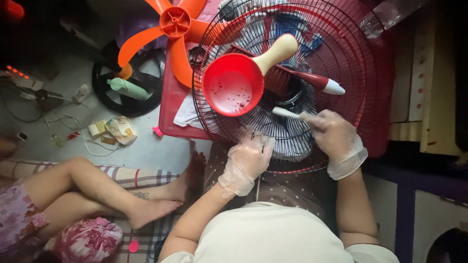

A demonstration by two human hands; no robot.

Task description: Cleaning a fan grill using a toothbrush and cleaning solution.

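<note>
A round black wire fan grille [341, 53] lies tilted over a red basin [171, 104] in front of me. My left hand [246, 160], in a clear glove, grips the grille's near rim. My right hand [334, 134], also gloved, is shut on a small white brush [287, 113] whose head rests on the wires near the grille's centre. On the grille sit a red water scoop [234, 85] with a cream handle and a red-and-white brush [317, 83].
An orange fan blade [170, 29] rests at the basin's far left edge. A black fan base [129, 83] with a green bottle stands on the floor. Another person's bare legs [112, 190] stretch in from the left. Cables, small packets and a power strip litter the floor.
</note>
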